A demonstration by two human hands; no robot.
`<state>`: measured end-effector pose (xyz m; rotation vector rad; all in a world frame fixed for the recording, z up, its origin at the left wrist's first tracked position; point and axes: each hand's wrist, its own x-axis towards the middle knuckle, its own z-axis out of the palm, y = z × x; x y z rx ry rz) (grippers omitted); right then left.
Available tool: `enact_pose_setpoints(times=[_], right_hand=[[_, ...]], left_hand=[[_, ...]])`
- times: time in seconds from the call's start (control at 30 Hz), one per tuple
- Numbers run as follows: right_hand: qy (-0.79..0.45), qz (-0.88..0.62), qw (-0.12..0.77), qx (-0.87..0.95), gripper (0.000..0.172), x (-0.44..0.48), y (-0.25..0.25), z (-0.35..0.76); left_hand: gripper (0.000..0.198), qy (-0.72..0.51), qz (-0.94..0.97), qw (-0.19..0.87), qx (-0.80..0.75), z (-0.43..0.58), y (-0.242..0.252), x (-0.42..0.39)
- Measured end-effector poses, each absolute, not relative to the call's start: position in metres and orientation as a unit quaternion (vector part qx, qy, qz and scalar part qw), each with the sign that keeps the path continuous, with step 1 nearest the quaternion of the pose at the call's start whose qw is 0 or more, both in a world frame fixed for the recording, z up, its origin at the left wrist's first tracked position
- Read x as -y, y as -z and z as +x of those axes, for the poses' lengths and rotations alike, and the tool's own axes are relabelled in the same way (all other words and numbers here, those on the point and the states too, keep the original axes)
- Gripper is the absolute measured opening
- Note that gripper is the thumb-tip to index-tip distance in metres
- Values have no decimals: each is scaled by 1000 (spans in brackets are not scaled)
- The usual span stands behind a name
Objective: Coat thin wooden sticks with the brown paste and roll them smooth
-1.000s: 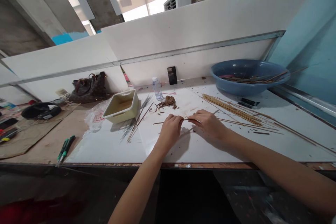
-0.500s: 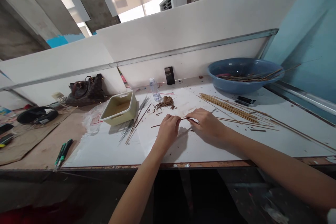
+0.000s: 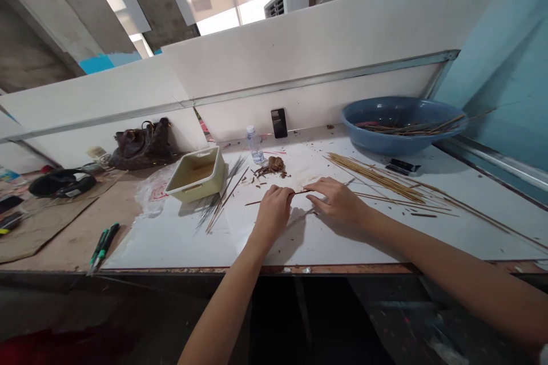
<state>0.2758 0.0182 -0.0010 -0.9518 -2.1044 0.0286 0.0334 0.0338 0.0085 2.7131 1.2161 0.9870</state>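
A thin brown stick (image 3: pixel 253 203) runs level across both hands, just above the white sheet. My left hand (image 3: pixel 274 208) pinches it, and its bare left end sticks out past the fingers. At the other end, my right hand (image 3: pixel 338 201) has its thumb and forefinger around the tip. A short length of the stick shows between the two hands. Beyond them lies a lump of brown clay-like material (image 3: pixel 276 165) with small crumbs and rolled bits around it. To the right rests a bundle of thin tan sticks (image 3: pixel 377 178).
A clear bottle (image 3: pixel 255 147) and a phone (image 3: pixel 279 123) stand behind the lump. A cream plastic basin (image 3: pixel 188 191) is left, with wires and sticks beside it. Farther left are green-handled tools (image 3: pixel 104 245) and a brown bag (image 3: pixel 143 148). A blue tub (image 3: pixel 398 140) with sticks sits back right.
The view has shifted slightly. My right thumb and forefinger have parted a little at the stick's tip; my left hand keeps its pinch in nearly the same place.
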Motion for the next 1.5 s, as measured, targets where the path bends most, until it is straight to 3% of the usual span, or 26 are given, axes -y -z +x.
enact_pose_setpoints(times=[0.33,0.53,0.87,1.1,1.5], right_hand=[[-18,-370,398,840,22,-23,6,281],[10,-399,397,826,34,-24,8,281],[-9,-384,424,820,17,-28,10,285],[34,-385,410,826,36,-23,3,281],[5,-350,421,837,24,-21,1,278]], left_hand=[[17,-320,866,-4,-384,32,-5,-37],[23,-333,865,-1,-375,31,-5,-37],[22,-368,854,3,-368,30,-5,-38],[23,-369,853,6,-370,31,-6,-36],[26,-378,857,11,-350,34,-4,-36]])
